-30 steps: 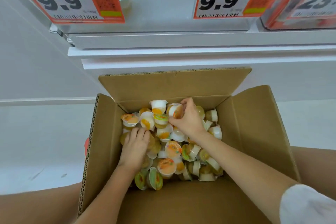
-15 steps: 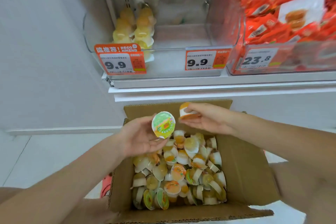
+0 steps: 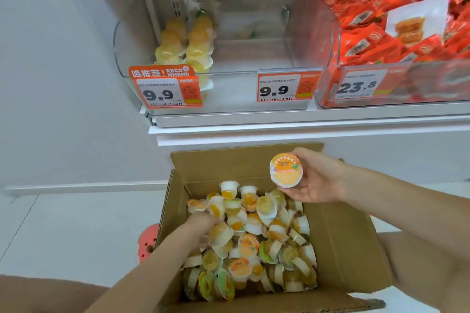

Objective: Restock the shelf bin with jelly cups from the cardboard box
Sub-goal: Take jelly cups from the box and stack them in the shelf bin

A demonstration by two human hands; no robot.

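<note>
While the right hand (image 3: 314,180) pinches an orange jelly cup (image 3: 286,170) below the clear shelf bin (image 3: 229,76), the left hand's (image 3: 201,223) grip is buried in the box (image 3: 351,241).

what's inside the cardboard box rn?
Cardboard box holds a loose pile of jelly cups; left hand reaches into them. Lower layers and box floor are covered.

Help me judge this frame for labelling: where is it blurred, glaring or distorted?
Head view: the red snack packets at upper right smear with motion blur; the left hand in the cardboard box is soft; the jelly cup in the right hand reads sharper; the clear shelf bin shows pale reflections; wide-angle bending curves the edges.
</note>
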